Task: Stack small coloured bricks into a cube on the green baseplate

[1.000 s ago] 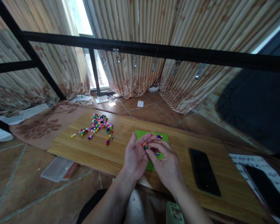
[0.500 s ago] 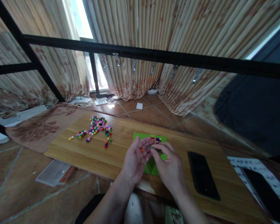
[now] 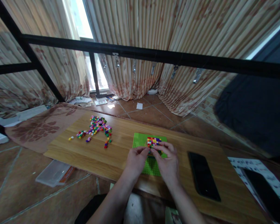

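Right hand: the fingers are curling over the near side of the brick patch, thumb and index tips meeting the other hand's; whether the right hand is pinching a brick, one cannot tell
Left hand: the left hand is bending its thumb and fingers towards those same tips, and what it may be gripping is hidden
Brick patch: the multicoloured brick patch is sitting just beyond the meeting fingertips, red, yellow, white and purple showing
Baseplate: the green baseplate is lying under both hands, spreading out beyond and between them
Loose bricks: the pile of loose bricks is lying well to the left of the left hand, farther from the body
Phone: the dark phone is resting to the right of the right hand
Table: the wooden table is supporting bricks, baseplate and phone, stretching past both hands
Floor: the clear plastic box is lying left of the left hand, below the table's edge
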{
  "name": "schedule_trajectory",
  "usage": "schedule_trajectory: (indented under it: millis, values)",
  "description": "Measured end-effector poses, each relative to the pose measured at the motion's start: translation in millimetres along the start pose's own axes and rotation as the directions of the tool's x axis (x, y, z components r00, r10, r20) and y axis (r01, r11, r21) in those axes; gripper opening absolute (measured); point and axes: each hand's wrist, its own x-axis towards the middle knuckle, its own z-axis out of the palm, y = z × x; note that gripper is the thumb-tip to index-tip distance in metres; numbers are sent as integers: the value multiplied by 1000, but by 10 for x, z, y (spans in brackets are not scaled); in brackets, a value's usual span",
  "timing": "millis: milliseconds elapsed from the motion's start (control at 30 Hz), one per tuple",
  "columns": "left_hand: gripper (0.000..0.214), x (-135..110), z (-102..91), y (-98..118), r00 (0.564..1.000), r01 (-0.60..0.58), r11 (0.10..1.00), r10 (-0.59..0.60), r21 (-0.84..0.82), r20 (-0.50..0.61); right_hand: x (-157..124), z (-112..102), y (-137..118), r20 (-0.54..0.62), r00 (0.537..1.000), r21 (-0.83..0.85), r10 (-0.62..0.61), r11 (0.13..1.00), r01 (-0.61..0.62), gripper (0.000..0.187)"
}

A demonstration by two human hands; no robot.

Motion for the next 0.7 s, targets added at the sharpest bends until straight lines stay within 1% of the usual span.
schedule_trajectory:
  millis: [133, 200, 267, 367, 500, 567, 700]
  values:
    - [22, 51, -16, -92, 995, -103, 984, 101, 144, 21, -32, 13, -5, -23, 997, -116, -76, 991, 73, 14]
    - [21, 62, -23, -125, 991, -136, 977, 131, 162, 42, -40, 14, -8, -40, 995, -154, -89, 985, 82, 15]
    - [21, 60, -23, -140, 988, -153, 973, 146, 170, 56, -37, 11, -13, -52, 995, -158, -81, 985, 72, 16]
    - [22, 42, -11, -132, 986, -166, 961, 157, 222, 56, -14, -1, -18, -51, 998, -79, -24, 997, 19, 19]
    - [23, 25, 2, -113, 982, -187, 939, 178, 289, 58, 23, -11, 5, -46, 995, 67, 94, 994, -91, 19]
    - [23, 28, 1, -118, 982, -190, 940, 179, 285, 64, 29, -3, 25, -36, 992, 94, 123, 988, -119, 21]
    - [21, 40, -6, -143, 986, -163, 964, 154, 210, 56, 23, 36, 49, -26, 992, 83, 126, 989, -124, 23]
